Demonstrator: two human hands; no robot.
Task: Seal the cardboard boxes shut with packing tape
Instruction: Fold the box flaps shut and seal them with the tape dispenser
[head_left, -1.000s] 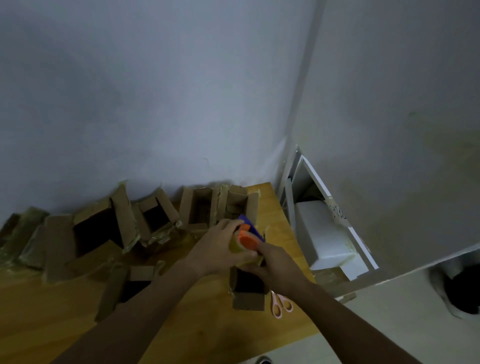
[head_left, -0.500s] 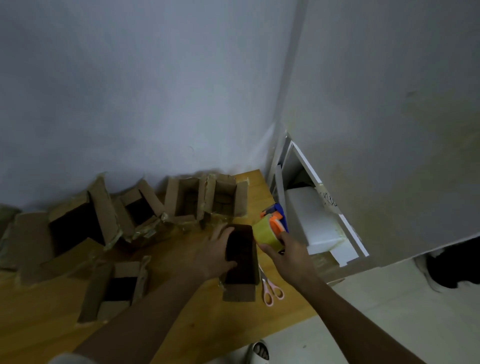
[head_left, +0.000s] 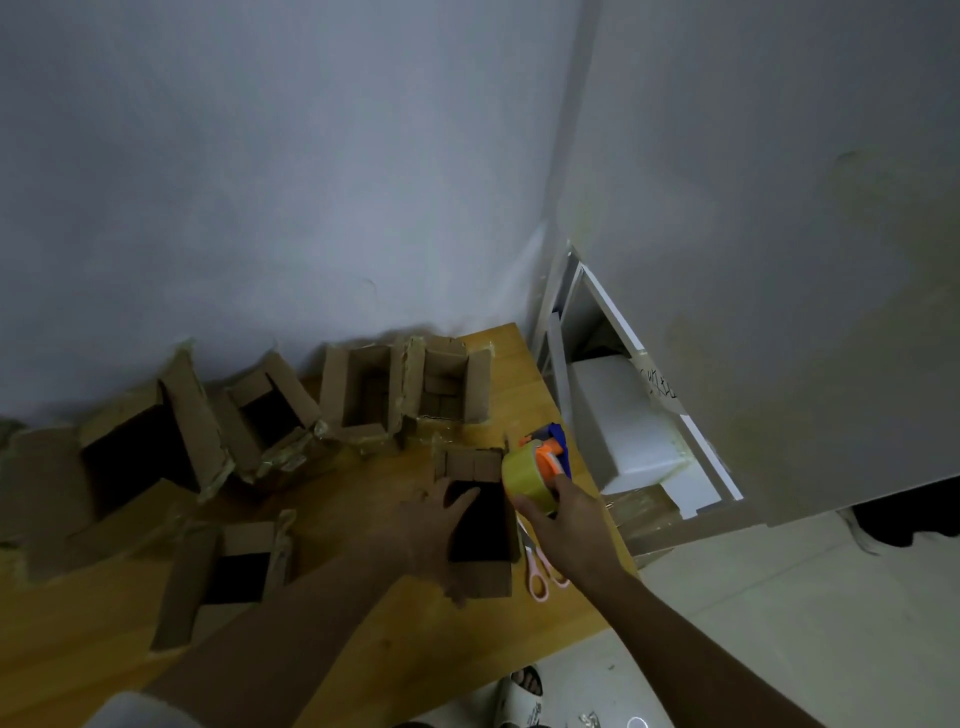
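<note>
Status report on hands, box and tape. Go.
Left hand rests on the box, thumb over its rim. Right hand grips the tape dispenser beside the box. Box open, no tape on yet. Scissors lie beside it.

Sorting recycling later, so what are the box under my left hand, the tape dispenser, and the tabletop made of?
Box: brown corrugated cardboard, matte, with frayed flap edges.
Tape dispenser: seemingly glossy orange and blue plastic, carrying a shiny yellowish tape roll.
Tabletop: light wood or wood-look laminate, smooth with faint grain.
</note>
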